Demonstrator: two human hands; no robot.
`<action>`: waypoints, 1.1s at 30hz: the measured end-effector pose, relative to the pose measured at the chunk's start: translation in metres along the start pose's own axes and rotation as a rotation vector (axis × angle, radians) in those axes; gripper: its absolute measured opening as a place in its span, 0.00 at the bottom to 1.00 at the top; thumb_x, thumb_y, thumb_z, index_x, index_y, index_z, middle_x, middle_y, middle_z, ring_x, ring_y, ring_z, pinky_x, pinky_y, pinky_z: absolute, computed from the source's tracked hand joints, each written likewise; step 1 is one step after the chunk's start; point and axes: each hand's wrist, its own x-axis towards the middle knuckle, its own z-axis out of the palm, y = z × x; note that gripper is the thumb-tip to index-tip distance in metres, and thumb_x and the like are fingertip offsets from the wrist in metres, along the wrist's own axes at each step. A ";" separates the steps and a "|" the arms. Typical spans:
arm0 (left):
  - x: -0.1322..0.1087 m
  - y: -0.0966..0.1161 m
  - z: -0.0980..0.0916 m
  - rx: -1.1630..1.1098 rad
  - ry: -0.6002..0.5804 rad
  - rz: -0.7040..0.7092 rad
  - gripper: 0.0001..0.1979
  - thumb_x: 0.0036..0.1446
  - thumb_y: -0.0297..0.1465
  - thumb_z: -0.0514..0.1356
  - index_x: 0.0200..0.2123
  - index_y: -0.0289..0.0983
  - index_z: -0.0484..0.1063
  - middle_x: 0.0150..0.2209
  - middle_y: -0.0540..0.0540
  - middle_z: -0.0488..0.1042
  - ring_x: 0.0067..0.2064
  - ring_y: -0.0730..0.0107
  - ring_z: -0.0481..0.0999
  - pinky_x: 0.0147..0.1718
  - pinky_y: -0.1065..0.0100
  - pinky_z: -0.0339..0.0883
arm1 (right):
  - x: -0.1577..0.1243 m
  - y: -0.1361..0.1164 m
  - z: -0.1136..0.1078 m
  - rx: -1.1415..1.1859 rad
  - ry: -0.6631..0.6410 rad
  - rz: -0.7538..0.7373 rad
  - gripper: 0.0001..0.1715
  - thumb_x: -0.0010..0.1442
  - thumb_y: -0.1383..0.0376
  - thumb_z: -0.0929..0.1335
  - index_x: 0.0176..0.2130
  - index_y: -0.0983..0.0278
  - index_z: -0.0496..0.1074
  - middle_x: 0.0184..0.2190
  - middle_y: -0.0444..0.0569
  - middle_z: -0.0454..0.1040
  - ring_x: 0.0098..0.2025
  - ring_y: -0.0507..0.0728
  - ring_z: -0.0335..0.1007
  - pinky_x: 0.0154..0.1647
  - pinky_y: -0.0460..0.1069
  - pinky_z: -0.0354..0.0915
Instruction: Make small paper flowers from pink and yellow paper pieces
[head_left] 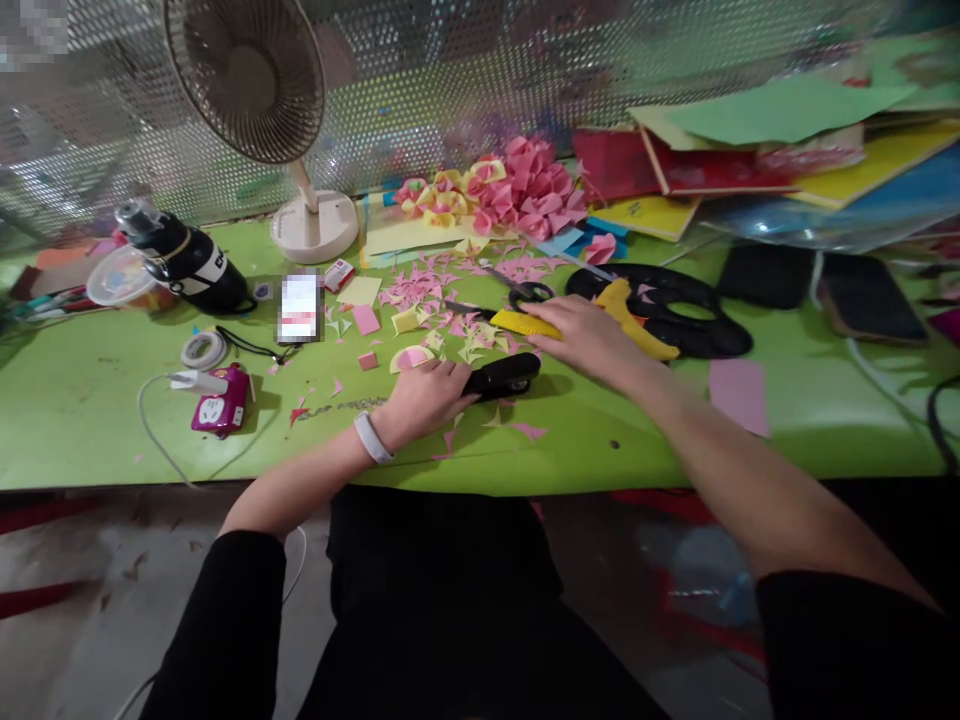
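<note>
The left hand [424, 395] lay on the green table [90, 420], with a white band on its wrist. Its fingers were closed around the near end of a black stapler [504, 374], and the rest of the stapler stuck out to the right on the table top. The right hand [592, 338] lay just behind the stapler. It was flat, the fingers stretched out, and the fingertips pressed on a yellow piece of paper [525, 323]; it gripped nothing that I could see. Just beyond this paper were scissors [527, 293] with black handles. At the right of the hand a yellow glue gun [634, 318] lay touching the wrist side.

Small pink and yellow paper scraps [427, 290] were spread over the table in front of both hands. Farther back was a heap of folded paper flowers [525, 185]. At the left stood a fan [255, 80], and a black bottle [191, 265] lay on its side. Near it were a roll of tape [202, 350] and a pink plug [220, 400]. Two phones [765, 275] lay at the right.
</note>
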 end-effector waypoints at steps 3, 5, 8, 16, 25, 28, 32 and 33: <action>-0.001 0.010 0.004 -0.020 -0.003 -0.038 0.18 0.69 0.39 0.49 0.45 0.31 0.70 0.37 0.36 0.76 0.39 0.58 0.78 0.28 0.67 0.62 | 0.010 0.003 0.000 0.013 0.130 0.069 0.23 0.61 0.52 0.67 0.53 0.55 0.76 0.51 0.55 0.76 0.57 0.71 0.67 0.59 0.68 0.62; -0.001 0.015 0.005 -0.044 -0.007 -0.048 0.18 0.69 0.40 0.49 0.46 0.31 0.70 0.38 0.36 0.76 0.38 0.58 0.77 0.27 0.67 0.61 | 0.021 0.006 0.003 -0.007 0.205 0.121 0.22 0.61 0.52 0.68 0.51 0.56 0.76 0.49 0.55 0.76 0.56 0.71 0.68 0.59 0.68 0.62; -0.004 0.011 -0.004 -0.122 0.029 -0.045 0.27 0.64 0.51 0.53 0.47 0.32 0.71 0.39 0.37 0.76 0.37 0.58 0.77 0.29 0.65 0.64 | 0.038 0.011 0.011 -0.056 0.230 0.191 0.20 0.60 0.54 0.69 0.50 0.58 0.76 0.47 0.57 0.77 0.54 0.72 0.69 0.57 0.68 0.64; -0.009 -0.071 -0.037 -0.117 0.003 -0.343 0.17 0.61 0.42 0.59 0.43 0.33 0.75 0.41 0.40 0.76 0.37 0.64 0.74 0.35 0.65 0.67 | 0.031 -0.025 -0.011 0.052 0.178 0.096 0.14 0.60 0.57 0.69 0.44 0.59 0.77 0.48 0.57 0.77 0.54 0.69 0.69 0.60 0.66 0.62; -0.001 -0.091 -0.029 -0.210 0.022 -0.282 0.12 0.56 0.38 0.64 0.38 0.35 0.75 0.42 0.41 0.76 0.42 0.61 0.73 0.41 0.63 0.66 | 0.043 -0.093 -0.022 0.217 -0.180 0.106 0.19 0.58 0.47 0.70 0.30 0.58 0.76 0.32 0.52 0.77 0.33 0.61 0.73 0.38 0.59 0.68; -0.003 -0.086 -0.023 -0.216 0.017 -0.300 0.13 0.58 0.39 0.63 0.36 0.35 0.74 0.41 0.40 0.74 0.40 0.63 0.73 0.38 0.64 0.65 | 0.074 -0.101 0.002 0.166 -0.352 0.075 0.21 0.55 0.45 0.72 0.27 0.59 0.75 0.27 0.50 0.77 0.29 0.58 0.71 0.31 0.55 0.65; -0.004 -0.084 -0.013 -0.244 0.001 -0.289 0.15 0.62 0.41 0.58 0.34 0.34 0.73 0.38 0.40 0.74 0.37 0.65 0.72 0.36 0.64 0.65 | 0.097 -0.100 0.031 0.056 -0.444 0.042 0.20 0.51 0.47 0.73 0.25 0.60 0.74 0.25 0.46 0.77 0.27 0.56 0.70 0.26 0.51 0.61; -0.004 -0.085 -0.011 -0.246 -0.003 -0.283 0.16 0.63 0.41 0.57 0.34 0.34 0.73 0.38 0.41 0.74 0.37 0.65 0.72 0.35 0.65 0.65 | 0.099 -0.101 0.034 0.049 -0.477 0.049 0.20 0.51 0.47 0.74 0.25 0.60 0.74 0.25 0.46 0.77 0.27 0.56 0.71 0.26 0.51 0.60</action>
